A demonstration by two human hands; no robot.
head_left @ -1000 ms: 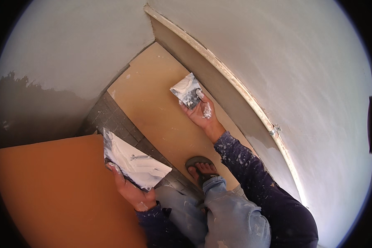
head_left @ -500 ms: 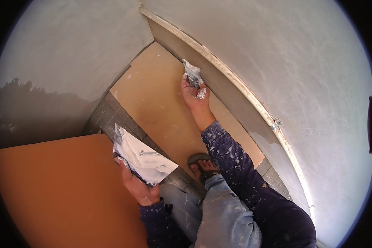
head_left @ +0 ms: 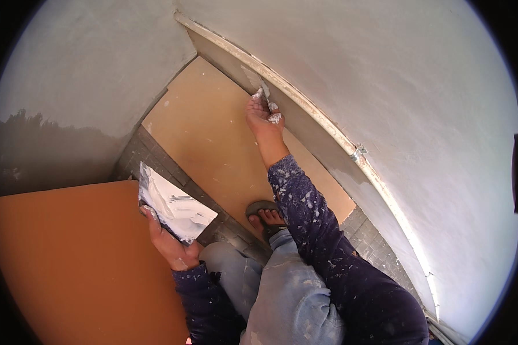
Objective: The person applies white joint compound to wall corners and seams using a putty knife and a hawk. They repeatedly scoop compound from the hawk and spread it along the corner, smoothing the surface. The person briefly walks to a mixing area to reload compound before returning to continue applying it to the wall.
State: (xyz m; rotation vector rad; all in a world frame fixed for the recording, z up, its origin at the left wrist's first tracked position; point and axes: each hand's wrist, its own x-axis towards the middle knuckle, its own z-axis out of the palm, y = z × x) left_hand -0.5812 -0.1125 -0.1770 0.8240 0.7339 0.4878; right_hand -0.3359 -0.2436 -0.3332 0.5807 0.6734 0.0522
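Observation:
My left hand grips a flat metal plastering trowel by its near edge, its handle hidden. Spread over the trowel's face is a thick layer of white putty. Farther out, my right hand is closed round a putty knife, seen almost edge-on. The knife's blade meets the grey wall strip under the pipe, where a paler smear shows. White putty clings to the fingers and thumb of my right hand.
A pale pipe with a metal clamp runs along the right wall. Tan board covers the paving, my sandalled foot on it. An orange panel stands at left, beside the grey left wall.
My right hand has turned the putty knife and brought its blade against the wall strip below the pipe. In the picture, the left hand with the trowel sits farther left; the view has shifted slightly too.

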